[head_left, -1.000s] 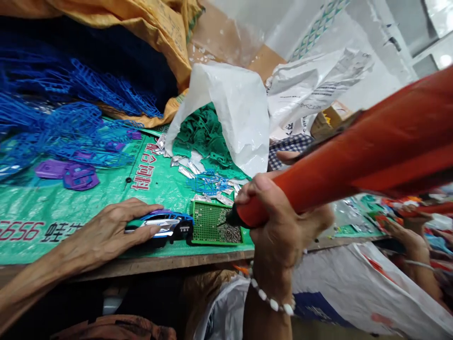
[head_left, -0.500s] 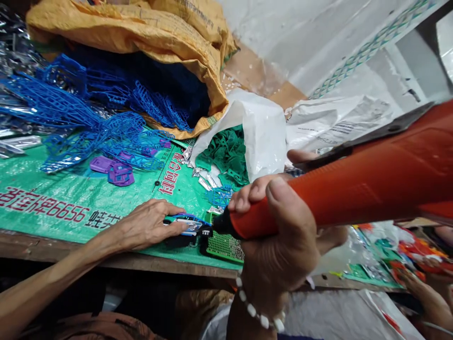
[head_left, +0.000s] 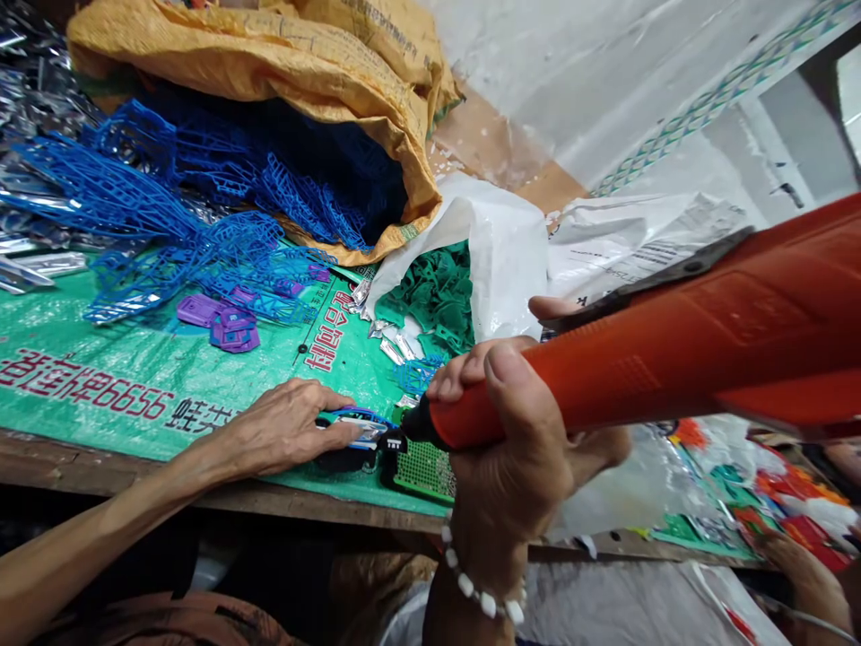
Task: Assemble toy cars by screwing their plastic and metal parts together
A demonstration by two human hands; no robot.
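Observation:
My left hand (head_left: 292, 429) grips a small blue, black and silver plastic assembly (head_left: 360, 432) at the table's front edge. Wrapped round the front of a large red power tool (head_left: 646, 341) are the fingers of my right hand (head_left: 517, 422), with a white beaded bracelet at the wrist. The tool's black tip (head_left: 418, 423) meets the right end of the assembly, though the exact contact point is hidden. Just behind and right of it sits a green perforated tray (head_left: 423, 471) holding small metal bits, partly covered by my right hand.
An orange sack (head_left: 323, 72) spills blue lattice parts (head_left: 134, 202) at the left. Purple pieces (head_left: 232, 327) lie on the green sheet (head_left: 54, 345). A white bag (head_left: 508, 260) holds green parts (head_left: 437, 296). Another person's hand (head_left: 800, 565) is at the lower right, near colourful pieces.
The view has shifted slightly, so the table items appear a little further right. The red tool and my right hand appear slightly further left. My left hand still grips the assembly.

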